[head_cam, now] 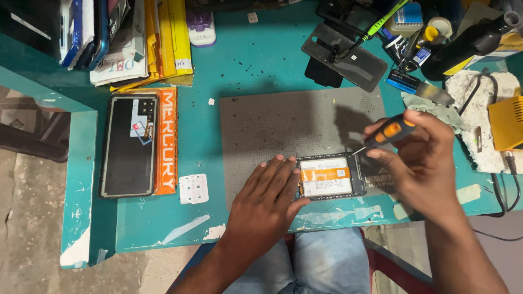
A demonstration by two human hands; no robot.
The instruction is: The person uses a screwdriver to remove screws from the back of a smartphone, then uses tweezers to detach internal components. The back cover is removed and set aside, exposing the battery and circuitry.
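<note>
Presently, left hand (pixel 267 198) lies flat, fingers spread, on opened phone (pixel 330 177) at near edge of grey mat (pixel 272 125); right hand (pixel 417 158) pinches orange-black screwdriver (pixel 388 132) over phone's right end.

Open passage exists across the upper part of the grey mat (pixel 283 117) and on the bare teal bench (pixel 256 60) above it. The mat's lower edge is occupied by the opened phone (pixel 329 177), with the left hand (pixel 267 198) pressed at its left end and the right hand (pixel 419 158) with a screwdriver (pixel 389 130) over its right end. Left approach is narrowed by a phone back cover (pixel 129 144) and a small white pad (pixel 194 188). The far right corner is crowded with tools, bottles (pixel 468 43) and cables (pixel 501 185); stacked papers (pixel 141 38) block the far left.
</note>
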